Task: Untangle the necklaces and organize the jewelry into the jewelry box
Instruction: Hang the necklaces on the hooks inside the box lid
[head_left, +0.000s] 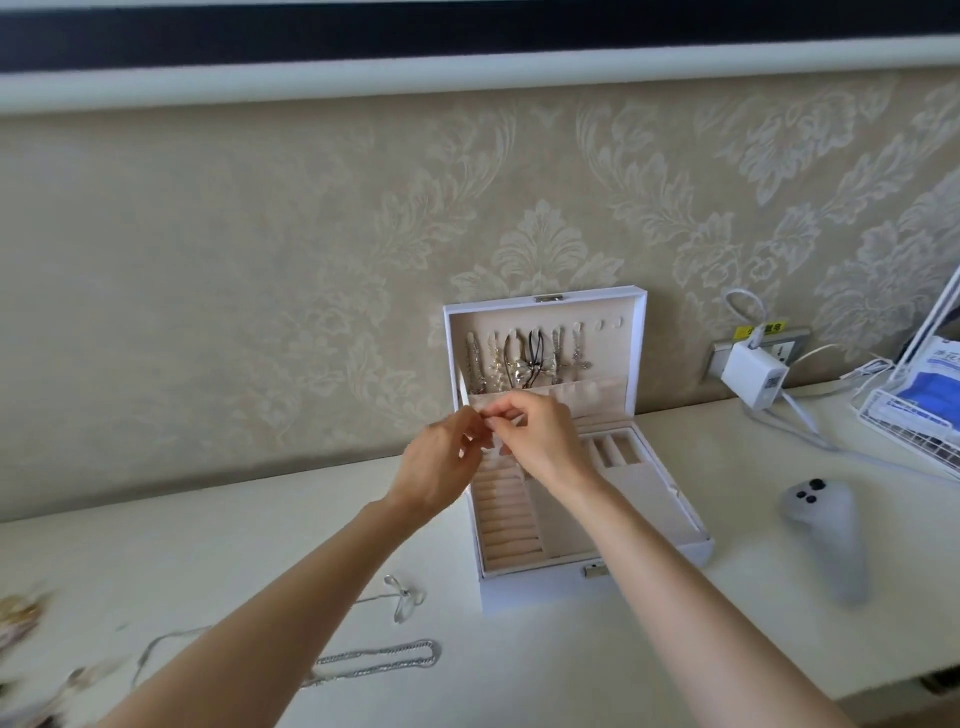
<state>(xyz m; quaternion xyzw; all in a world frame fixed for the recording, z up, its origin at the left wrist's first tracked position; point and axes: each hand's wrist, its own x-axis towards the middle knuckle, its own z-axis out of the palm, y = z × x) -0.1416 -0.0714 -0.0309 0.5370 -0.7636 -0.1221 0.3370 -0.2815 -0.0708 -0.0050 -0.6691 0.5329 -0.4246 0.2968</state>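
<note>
Necklaces (524, 358) are hung in the lid (626, 332), a piece (492, 449) is pinched between left hand (441, 462) and right hand (540, 431), chains (384, 657) are left unsorted

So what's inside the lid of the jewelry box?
Several necklaces hang in a row inside the lid. The left hand and right hand, pinching a small pale piece, hide its lower left corner.

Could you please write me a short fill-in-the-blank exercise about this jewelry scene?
1. The white jewelry box is ____, not closed.
2. Several necklaces hang inside its ____.
3. The left hand and right hand pinch a small pale piece above the ____.
4. The silver chain lies on the table, on the box's ____ side.

Missing words: open, lid, box, left.
</note>
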